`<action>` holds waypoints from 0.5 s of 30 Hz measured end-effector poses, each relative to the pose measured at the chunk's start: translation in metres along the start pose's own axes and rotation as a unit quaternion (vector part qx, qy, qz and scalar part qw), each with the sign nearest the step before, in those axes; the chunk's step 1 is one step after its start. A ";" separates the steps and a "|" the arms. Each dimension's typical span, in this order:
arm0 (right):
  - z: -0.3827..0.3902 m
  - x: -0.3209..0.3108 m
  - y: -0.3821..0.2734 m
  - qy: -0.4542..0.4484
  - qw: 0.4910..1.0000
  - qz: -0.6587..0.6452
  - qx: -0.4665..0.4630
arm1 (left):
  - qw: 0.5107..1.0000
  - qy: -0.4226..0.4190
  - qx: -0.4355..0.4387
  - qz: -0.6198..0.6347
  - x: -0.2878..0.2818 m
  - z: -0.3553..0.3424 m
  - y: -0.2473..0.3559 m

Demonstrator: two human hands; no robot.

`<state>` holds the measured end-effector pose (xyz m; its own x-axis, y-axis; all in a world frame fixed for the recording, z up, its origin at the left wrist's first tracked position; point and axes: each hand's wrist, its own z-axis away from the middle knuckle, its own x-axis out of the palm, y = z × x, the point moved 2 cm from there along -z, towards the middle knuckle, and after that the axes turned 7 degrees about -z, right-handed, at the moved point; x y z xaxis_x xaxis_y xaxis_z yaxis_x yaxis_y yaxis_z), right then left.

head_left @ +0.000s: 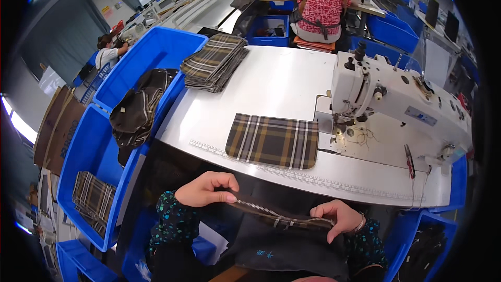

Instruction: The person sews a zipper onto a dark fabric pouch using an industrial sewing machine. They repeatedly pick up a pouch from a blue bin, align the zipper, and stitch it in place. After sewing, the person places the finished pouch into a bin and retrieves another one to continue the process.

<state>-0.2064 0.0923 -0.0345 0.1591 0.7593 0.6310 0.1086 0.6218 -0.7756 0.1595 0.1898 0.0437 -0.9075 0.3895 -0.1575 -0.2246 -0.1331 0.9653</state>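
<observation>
Near the person's lap, below the white worktable (271, 81), the left hand (204, 190) and right hand (339, 218) are pinching opposite ends of a dark fabric piece with a metal zipper (271, 214), its long axis running left-right and stretching between them.

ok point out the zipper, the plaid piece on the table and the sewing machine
zipper (261, 210), head view, on the metal teeth midway between the two hands
plaid piece (273, 141), head view, middle of the flat checked panel
sewing machine (396, 99), head view, on the white arm of its body
</observation>
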 end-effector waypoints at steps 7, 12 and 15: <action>0.004 0.005 -0.007 0.056 0.997 0.059 0.015 | 0.977 -0.201 -0.023 -0.066 0.028 -0.045 -0.003; -0.028 0.034 -0.005 0.132 0.979 0.150 0.039 | 0.952 -0.301 -0.045 -0.019 0.095 -0.075 -0.005; -0.031 0.041 -0.016 0.119 0.986 0.107 0.052 | 0.964 -0.251 -0.064 0.065 0.106 -0.078 -0.007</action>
<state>-0.1712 0.1071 0.0031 0.3949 0.8158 0.4225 -0.0516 0.4788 -0.8764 0.0369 0.1612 0.0039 -0.6518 0.7495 0.1154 -0.1913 -0.3098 0.9314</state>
